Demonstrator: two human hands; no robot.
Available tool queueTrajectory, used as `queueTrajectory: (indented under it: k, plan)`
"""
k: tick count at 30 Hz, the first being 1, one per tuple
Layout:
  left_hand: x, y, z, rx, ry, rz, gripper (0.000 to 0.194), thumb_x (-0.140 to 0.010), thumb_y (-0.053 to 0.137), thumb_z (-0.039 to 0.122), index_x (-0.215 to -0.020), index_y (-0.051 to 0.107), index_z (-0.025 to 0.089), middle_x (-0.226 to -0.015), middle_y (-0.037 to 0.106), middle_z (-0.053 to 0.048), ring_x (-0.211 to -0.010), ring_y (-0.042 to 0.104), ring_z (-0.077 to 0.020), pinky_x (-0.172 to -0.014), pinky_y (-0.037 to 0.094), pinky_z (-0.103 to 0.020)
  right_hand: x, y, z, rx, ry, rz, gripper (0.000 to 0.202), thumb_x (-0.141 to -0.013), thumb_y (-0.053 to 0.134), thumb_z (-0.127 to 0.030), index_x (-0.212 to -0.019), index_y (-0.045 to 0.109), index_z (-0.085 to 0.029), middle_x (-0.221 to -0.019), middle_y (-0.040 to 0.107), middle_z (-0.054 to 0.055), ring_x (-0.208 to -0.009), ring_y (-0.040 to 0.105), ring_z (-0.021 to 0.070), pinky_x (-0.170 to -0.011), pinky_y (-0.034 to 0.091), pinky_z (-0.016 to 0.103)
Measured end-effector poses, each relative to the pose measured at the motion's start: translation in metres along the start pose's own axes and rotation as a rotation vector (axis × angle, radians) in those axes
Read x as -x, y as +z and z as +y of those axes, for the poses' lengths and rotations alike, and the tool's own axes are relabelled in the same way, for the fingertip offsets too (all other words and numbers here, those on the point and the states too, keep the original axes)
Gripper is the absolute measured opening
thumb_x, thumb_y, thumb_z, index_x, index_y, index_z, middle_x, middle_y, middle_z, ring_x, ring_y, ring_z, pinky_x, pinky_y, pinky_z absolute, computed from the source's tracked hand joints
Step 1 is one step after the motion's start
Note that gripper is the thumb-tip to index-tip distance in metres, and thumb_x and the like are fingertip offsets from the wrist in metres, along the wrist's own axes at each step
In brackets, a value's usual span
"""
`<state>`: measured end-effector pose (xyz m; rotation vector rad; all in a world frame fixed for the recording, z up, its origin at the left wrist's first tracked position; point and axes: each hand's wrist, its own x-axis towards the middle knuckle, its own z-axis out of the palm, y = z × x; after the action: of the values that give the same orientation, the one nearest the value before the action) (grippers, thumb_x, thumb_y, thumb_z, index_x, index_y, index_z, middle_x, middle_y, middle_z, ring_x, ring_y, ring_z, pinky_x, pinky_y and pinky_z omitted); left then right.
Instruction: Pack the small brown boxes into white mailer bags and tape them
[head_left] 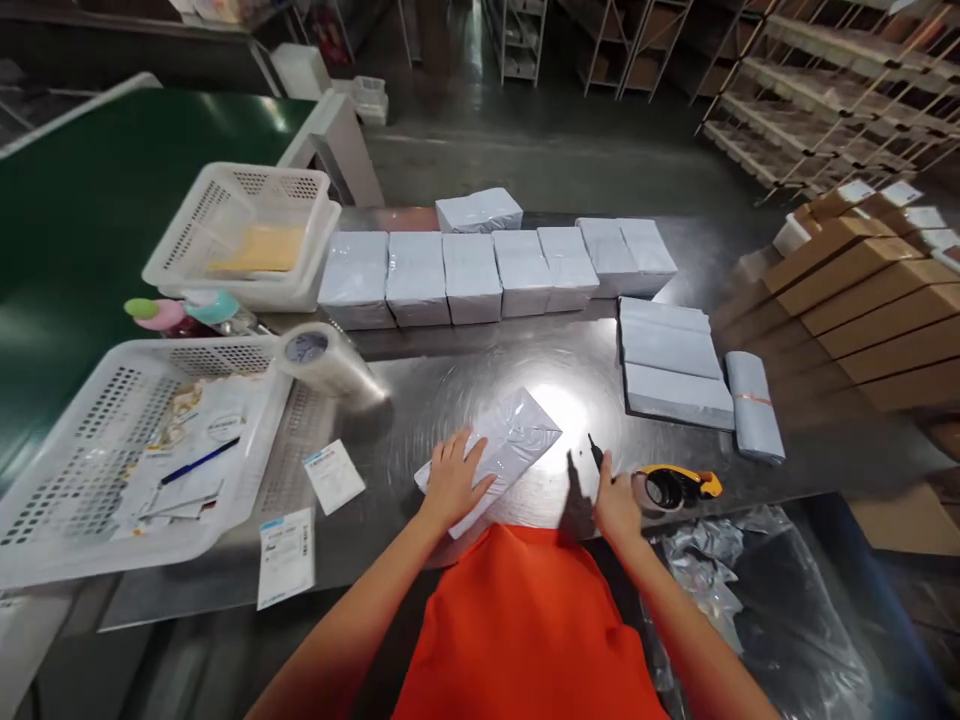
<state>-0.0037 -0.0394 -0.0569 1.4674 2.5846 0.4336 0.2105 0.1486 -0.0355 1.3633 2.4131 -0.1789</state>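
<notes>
A white, flat wrapped parcel lies slanted on the metal table in front of me. My left hand rests on its left part, fingers spread over the wrapping. To the right of the parcel, my right hand is closed around a slim black pointed tool, its tip facing away from me. Whether it is a pen or a blade cannot be made out. Close beside that hand lies a yellow and black tape dispenser. Two printed labels, one upper and one lower, lie left of the parcel.
Several white wrapped boxes line the table's back. Stacked white mailers and a banded roll sit right. Tape rolls and white baskets stand left, beside a green conveyor. Brown cartons are far right.
</notes>
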Motion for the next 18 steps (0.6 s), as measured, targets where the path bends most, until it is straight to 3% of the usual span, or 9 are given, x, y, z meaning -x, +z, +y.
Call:
queueTrajectory:
  k: [2,4,6,8,10,12,15,18]
  plan:
    - [-0.001,0.001,-0.005,0.006,0.072,-0.003,0.05,-0.09,0.053,0.041,-0.134,0.056,0.018,-0.148,0.043,-0.019,-0.134,0.039,-0.0353,-0.107,0.033,-0.053,-0.007,0.029,-0.009,-0.112,0.034,0.028,0.063,-0.089,0.028,-0.008,-0.151,0.023,-0.001,-0.119,0.054,0.029,-0.107,0.058,0.0359,-0.083,0.049,0.046]
    - [-0.001,0.002,-0.008,0.015,0.113,0.003,0.047,-0.09,0.054,0.041,-0.133,0.058,0.021,-0.148,0.042,-0.018,-0.135,0.037,-0.0353,-0.107,0.033,-0.053,-0.01,0.04,-0.02,-0.241,0.028,0.118,0.06,-0.091,0.035,-0.016,-0.148,0.028,0.002,-0.127,0.049,0.032,-0.114,0.053,0.0381,-0.091,0.046,0.052]
    - [0.0,0.002,-0.01,0.019,0.149,0.006,0.044,-0.091,0.054,0.041,-0.129,0.061,0.022,-0.148,0.042,-0.016,-0.137,0.034,-0.0356,-0.108,0.032,-0.053,-0.013,0.03,-0.038,-0.34,-0.053,0.226,0.059,-0.093,0.038,-0.025,-0.147,0.03,-0.001,-0.137,0.043,0.03,-0.126,0.045,0.037,-0.102,0.039,0.053]
    - [0.001,0.002,-0.011,0.002,0.187,0.008,0.039,-0.092,0.051,0.042,-0.124,0.064,0.023,-0.148,0.043,-0.014,-0.139,0.03,-0.0358,-0.109,0.03,-0.054,-0.021,0.008,-0.061,-0.373,-0.246,0.294,0.056,-0.095,0.04,-0.03,-0.147,0.034,-0.008,-0.146,0.038,0.024,-0.136,0.034,0.0332,-0.111,0.03,0.051]
    - [0.002,0.002,-0.012,-0.031,0.233,0.0,0.036,-0.094,0.048,0.039,-0.121,0.066,0.025,-0.147,0.044,-0.013,-0.141,0.028,-0.0347,-0.11,0.029,-0.054,-0.035,-0.014,-0.087,-0.337,-0.499,0.302,0.052,-0.095,0.046,-0.033,-0.144,0.041,-0.016,-0.154,0.032,0.018,-0.143,0.024,0.0329,-0.115,0.02,0.053]
    - [0.002,0.002,-0.015,-0.058,0.287,-0.027,0.034,-0.096,0.046,0.036,-0.121,0.066,0.026,-0.147,0.045,-0.012,-0.14,0.03,-0.0333,-0.109,0.029,-0.054,-0.05,-0.026,-0.108,-0.268,-0.645,0.249,0.052,-0.096,0.047,-0.036,-0.145,0.042,-0.019,-0.159,0.026,0.015,-0.146,0.018,0.0355,-0.114,0.015,0.06]
    - [0.001,0.003,-0.021,-0.065,0.373,-0.035,0.033,-0.095,0.048,0.035,-0.123,0.065,0.029,-0.145,0.047,-0.013,-0.138,0.034,-0.0345,-0.104,0.034,-0.053,-0.066,-0.025,-0.123,-0.191,-0.681,0.19,0.058,-0.098,0.04,-0.046,-0.15,0.033,-0.019,-0.162,0.02,0.016,-0.145,0.018,0.0403,-0.108,0.02,0.066]
    - [-0.005,0.003,-0.022,-0.058,0.439,0.017,0.031,-0.094,0.051,0.034,-0.121,0.065,0.03,-0.139,0.052,-0.014,-0.134,0.038,-0.0364,-0.1,0.035,-0.054,-0.07,-0.016,-0.123,-0.164,-0.687,0.213,0.061,-0.097,0.041,-0.052,-0.151,0.033,-0.024,-0.163,0.017,0.016,-0.144,0.022,0.0421,-0.108,0.026,0.063]
